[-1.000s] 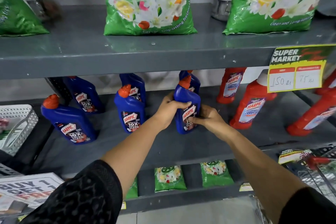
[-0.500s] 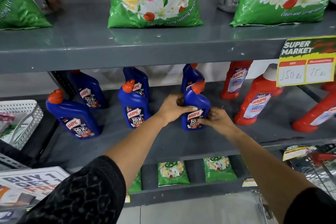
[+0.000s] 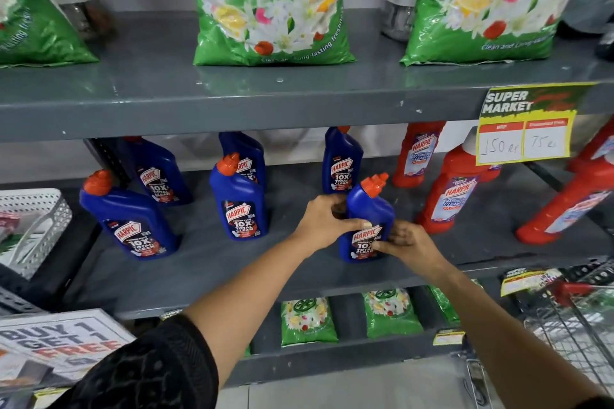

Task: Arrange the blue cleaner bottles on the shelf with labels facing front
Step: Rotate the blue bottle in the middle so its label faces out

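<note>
Several blue cleaner bottles with orange caps stand on the middle grey shelf [image 3: 206, 262]. The front right blue bottle [image 3: 368, 209] stands upright with its label toward me and its spout tilted right. My left hand [image 3: 324, 221] grips its left side and my right hand [image 3: 407, 244] holds its lower right side. Another blue bottle [image 3: 342, 161] stands right behind it. A middle front bottle [image 3: 241, 201] has one more bottle [image 3: 247, 151] behind it. At the left are a front bottle [image 3: 131, 217] and a back bottle [image 3: 156, 173], all labels facing front.
Red cleaner bottles [image 3: 452, 189] stand to the right on the same shelf. A yellow price tag [image 3: 525, 124] hangs from the upper shelf, which carries green detergent bags [image 3: 272, 7]. A white basket [image 3: 33, 226] sits at the left, a wire cart [image 3: 574, 319] at lower right.
The held bottle has turned so its spout points right instead of up-left, and it now sits slightly farther right. Both hands followed it. The camera view shifted a little.
</note>
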Demonstrator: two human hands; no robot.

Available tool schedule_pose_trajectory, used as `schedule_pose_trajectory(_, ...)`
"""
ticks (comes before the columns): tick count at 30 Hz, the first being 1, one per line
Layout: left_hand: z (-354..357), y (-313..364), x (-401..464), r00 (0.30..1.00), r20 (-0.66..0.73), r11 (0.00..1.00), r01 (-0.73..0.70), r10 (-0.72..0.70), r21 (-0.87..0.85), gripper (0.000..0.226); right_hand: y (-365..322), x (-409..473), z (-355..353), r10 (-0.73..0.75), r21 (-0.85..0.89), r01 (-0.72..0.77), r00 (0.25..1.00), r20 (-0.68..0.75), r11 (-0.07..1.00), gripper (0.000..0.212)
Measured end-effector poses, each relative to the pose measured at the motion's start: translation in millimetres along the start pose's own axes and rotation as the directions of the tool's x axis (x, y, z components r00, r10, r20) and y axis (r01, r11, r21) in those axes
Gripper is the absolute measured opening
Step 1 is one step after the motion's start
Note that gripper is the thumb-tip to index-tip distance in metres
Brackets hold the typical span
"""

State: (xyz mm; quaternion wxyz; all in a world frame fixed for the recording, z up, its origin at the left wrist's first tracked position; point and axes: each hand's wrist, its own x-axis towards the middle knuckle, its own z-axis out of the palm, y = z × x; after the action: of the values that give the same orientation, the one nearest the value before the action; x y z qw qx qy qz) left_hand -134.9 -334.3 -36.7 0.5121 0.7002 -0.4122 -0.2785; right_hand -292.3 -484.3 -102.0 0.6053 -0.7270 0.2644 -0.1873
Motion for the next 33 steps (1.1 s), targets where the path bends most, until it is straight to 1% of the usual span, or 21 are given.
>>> schedule_pose_trajectory(5, 0, 4, -2, 1.0, -0.007, 1.0, 0.019, -0.019, -0.002, 0.05, -5, -5, 4, 0.007, 0.013, -0.007, 1.0, 0.005, 1.0, 0.037)
schedule_pose_trajectory(7, 0, 4, -2, 1.0, -0.01, 1.0, 0.027, -0.027, -0.005, 0.051, -4, -7, 6, -0.004, 0.018, 0.004, 1.0, -0.015, 1.0, 0.036)
schedule_pose_trajectory(11, 1, 4, -3, 1.0, -0.015, 1.0, 0.026, -0.026, -0.014, 0.054, -3, -14, 9, -0.006, 0.012, 0.007, 0.992, -0.124, 1.0, 0.039)
schedule_pose_trajectory(12, 1, 3, -3, 0.999, -0.012, 0.999, 0.03, -0.03, -0.022, 0.055, -4, -18, 12, -0.009, -0.001, 0.009, 0.985, -0.17, 1.0, 0.042)
schedule_pose_trajectory(14, 0, 2, -6, 1.0, -0.013, 0.999, 0.023, -0.023, -0.027, 0.063, -10, -29, 21, -0.043, -0.007, 0.044, 0.945, -0.323, 0.999, 0.044)
schedule_pose_trajectory(16, -3, -4, -12, 0.999, -0.048, 1.0, 0.005, -0.006, -0.015, 0.072, -14, -44, 37, -0.066, 0.034, 0.096, 0.859, -0.508, 0.995, 0.038)
schedule_pose_trajectory(17, -5, -7, -16, 0.996, -0.084, 1.0, 0.008, -0.01, -0.013, 0.071, -14, -52, 47, -0.084, 0.039, 0.128, 0.819, -0.567, 0.991, 0.032)
schedule_pose_trajectory(18, -10, -12, -22, 0.992, -0.125, 1.0, 0.014, -0.015, -0.016, 0.064, -12, -59, 57, -0.107, 0.024, 0.151, 0.794, -0.599, 0.988, 0.026)
schedule_pose_trajectory(19, -17, -17, -29, 0.986, -0.168, 1.0, 0.01, -0.011, -0.008, 0.055, -10, -65, 68, -0.125, 0.012, 0.166, 0.785, -0.607, 0.986, 0.022)
schedule_pose_trajectory(21, -37, -31, -45, 0.967, -0.254, 1.0, -0.013, 0.016, 0.012, 0.038, -6, -74, 91, -0.143, -0.004, 0.173, 0.799, -0.584, 0.985, 0.015)
schedule_pose_trajectory(22, -49, -40, -54, 0.954, -0.3, 1.0, -0.018, 0.019, 0.007, 0.035, -5, -77, 104, -0.147, -0.01, 0.171, 0.817, -0.558, 0.985, 0.013)
schedule_pose_trajectory(24, -78, -54, -74, 0.907, -0.421, 0.999, -0.033, 0.022, -0.019, 0.036, -10, -79, 134, -0.154, -0.001, 0.175, 0.86, -0.487, 0.984, 0.012)
schedule_pose_trajectory(27, -123, -63, -97, 0.796, -0.603, 0.996, -0.079, 0.042, -0.036, 0.04, -27, -64, 174, -0.14, 0.026, 0.16, 0.922, -0.362, 0.987, 0.015)
schedule_pose_trajectory(29, -151, -63, -103, 0.731, -0.68, 0.998, -0.055, 0.049, 0.014, 0.052, -41, -43, 198, -0.141, 0.011, 0.15, 0.952, -0.273, 0.989, 0.023)
schedule_pose_trajectory(30, -163, -62, -100, 0.728, -0.684, 0.999, -0.03, 0.041, 0.028, 0.063, -49, -30, 207, -0.142, 0.004, 0.147, 0.962, -0.232, 0.989, 0.032)
schedule_pose_trajectory(31, -174, -61, -96, 0.754, -0.657, 1.0, -0.004, 0.015, 0.019, 0.076, -56, -15, 215, -0.132, 0.006, 0.136, 0.973, -0.19, 0.991, 0.042)
schedule_pose_trajectory(33, -187, -56, -82, 0.845, -0.53, 0.998, 0.05, -0.067, -0.046, 0.095, -66, 17, 225, -0.113, 0.03, 0.117, 0.988, -0.106, 0.993, 0.058)
